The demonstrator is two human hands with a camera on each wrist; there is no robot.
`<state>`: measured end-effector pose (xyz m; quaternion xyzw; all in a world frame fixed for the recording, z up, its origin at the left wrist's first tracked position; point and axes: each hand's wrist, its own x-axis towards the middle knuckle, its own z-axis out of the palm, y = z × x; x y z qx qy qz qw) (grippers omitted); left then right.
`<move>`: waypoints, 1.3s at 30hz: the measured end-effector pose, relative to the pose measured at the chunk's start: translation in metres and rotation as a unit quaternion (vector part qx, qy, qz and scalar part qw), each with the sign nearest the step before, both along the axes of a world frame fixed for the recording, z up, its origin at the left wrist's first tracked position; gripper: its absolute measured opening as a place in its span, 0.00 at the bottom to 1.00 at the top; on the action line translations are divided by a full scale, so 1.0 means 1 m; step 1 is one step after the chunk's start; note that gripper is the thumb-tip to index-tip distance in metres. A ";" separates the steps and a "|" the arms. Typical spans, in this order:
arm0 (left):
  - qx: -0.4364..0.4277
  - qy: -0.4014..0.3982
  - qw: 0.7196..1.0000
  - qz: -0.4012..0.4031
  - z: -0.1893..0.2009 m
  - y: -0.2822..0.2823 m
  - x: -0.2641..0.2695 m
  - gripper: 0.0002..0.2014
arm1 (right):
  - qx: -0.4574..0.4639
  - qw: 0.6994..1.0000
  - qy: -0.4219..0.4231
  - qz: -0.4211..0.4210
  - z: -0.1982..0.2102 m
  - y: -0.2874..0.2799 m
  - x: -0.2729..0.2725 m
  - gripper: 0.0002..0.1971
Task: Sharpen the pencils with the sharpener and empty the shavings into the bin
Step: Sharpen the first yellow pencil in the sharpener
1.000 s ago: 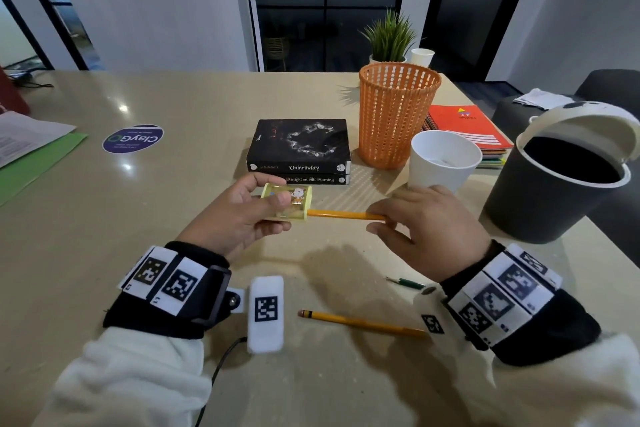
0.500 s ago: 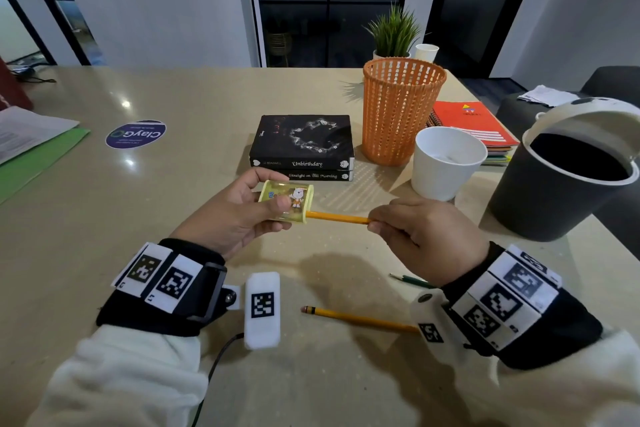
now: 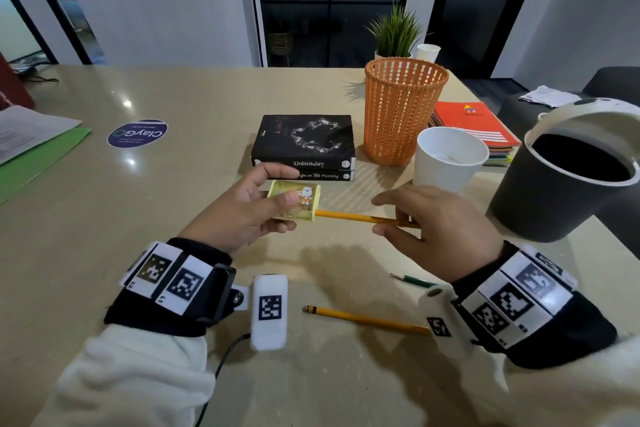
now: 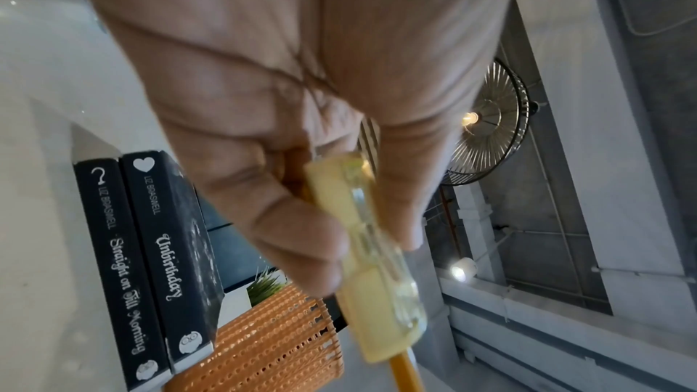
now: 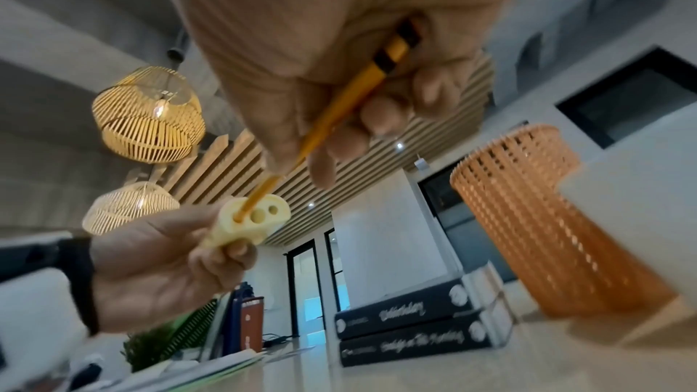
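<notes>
Yellow translucent plastic, boxy with a small cartoon figure on its face: that is the sharpener, and I see it pinched in my left hand, thumb on the near face and fingers curled behind it, held above the table; from the right wrist view its end shows three round holes, and the yellow pencil sits in the outermost one; my right hand holds the pencil's far end between thumb and curled fingers, while the index finger stretches out loose above the shaft without touching it; a second yellow pencil with a pink eraser lies flat on the table just below the hands, and a thin green pencil lies beside my right wrist; the dark round bin stands open at the right edge, its pale lid tipped back; a white cup, an orange mesh basket and two stacked black books stand behind the hands.
</notes>
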<state>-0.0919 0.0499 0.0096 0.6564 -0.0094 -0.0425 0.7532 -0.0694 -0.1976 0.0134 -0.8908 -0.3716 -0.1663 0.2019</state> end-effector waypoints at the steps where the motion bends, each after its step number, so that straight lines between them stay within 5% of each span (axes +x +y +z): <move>1: -0.006 0.006 1.000 0.003 0.000 -0.001 0.000 0.13 | -0.001 1.000 -0.015 0.015 0.002 -0.002 0.000 0.17; 9: -0.026 0.033 0.999 -0.004 -0.001 0.000 0.001 0.16 | 0.017 0.994 -0.091 0.059 0.002 0.001 -0.005 0.15; 15: -0.020 0.003 1.000 -0.023 -0.002 0.008 0.003 0.38 | 0.045 0.995 -0.054 0.072 0.001 0.004 -0.005 0.15; 23: 0.040 -0.027 0.998 -0.035 0.003 0.006 0.000 0.21 | 0.034 0.995 0.093 0.030 -0.003 0.002 -0.003 0.15; 30: 0.010 -0.011 1.000 -0.022 -0.001 0.004 0.002 0.34 | -0.001 0.998 0.062 0.011 0.005 -0.001 -0.006 0.13; 35: -0.011 -0.007 1.000 0.005 0.000 0.015 0.001 0.25 | 0.009 1.000 0.022 0.012 0.006 -0.010 -0.003 0.08; 39: -0.021 -0.018 1.000 0.012 0.000 0.019 0.001 0.34 | 0.021 0.999 0.031 0.015 0.005 -0.010 -0.002 0.10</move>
